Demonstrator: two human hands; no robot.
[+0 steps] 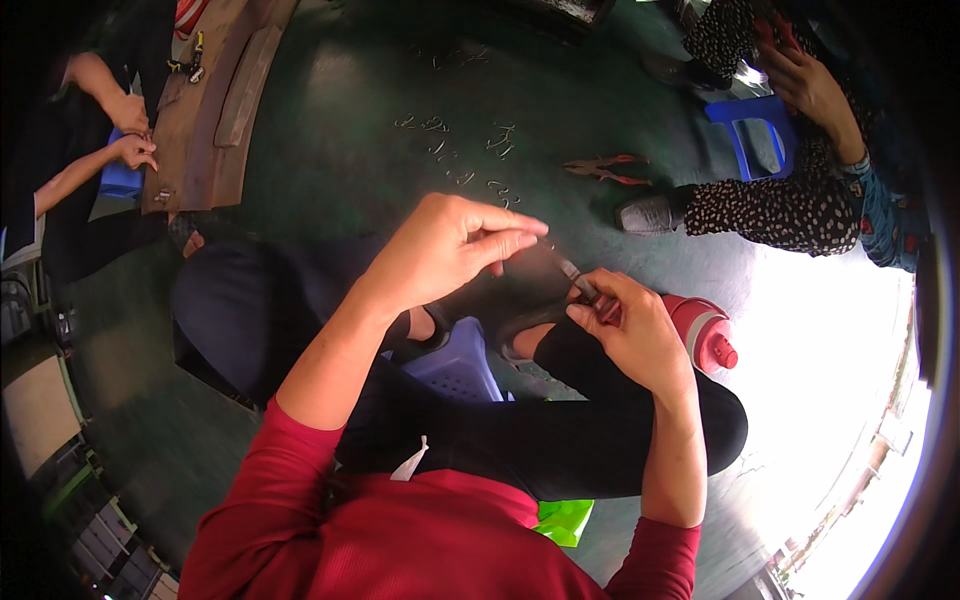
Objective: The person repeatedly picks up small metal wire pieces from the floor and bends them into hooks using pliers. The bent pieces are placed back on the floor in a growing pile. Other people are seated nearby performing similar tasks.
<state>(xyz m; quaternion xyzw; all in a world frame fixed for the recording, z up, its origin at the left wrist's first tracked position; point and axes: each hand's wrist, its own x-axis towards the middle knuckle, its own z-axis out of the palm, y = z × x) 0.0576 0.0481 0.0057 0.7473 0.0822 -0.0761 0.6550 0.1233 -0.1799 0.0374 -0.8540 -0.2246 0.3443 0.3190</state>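
Observation:
My right hand [640, 335] is closed around a small pair of red-handled pliers [585, 287]. Their metal jaws point up and to the left, toward my other hand, and most of the handles are hidden in my palm. My left hand [440, 250] is raised over my lap, thumb and fingers pressed together just left of the jaws. Whatever it pinches is too thin or blurred to make out. On the green floor beyond, several curled bits of thin wire [500, 140] lie scattered. Another pair of red-handled pliers [607, 168] rests to their right.
A red bottle [705, 335] stands beside my right knee. Between my feet is a purple plastic stool [458, 365]. A wooden bench [215, 110] is at far left, with a co-worker's hands [133, 130] at its edge. At far right, another person's hand [810, 90] is near a blue stool [755, 130].

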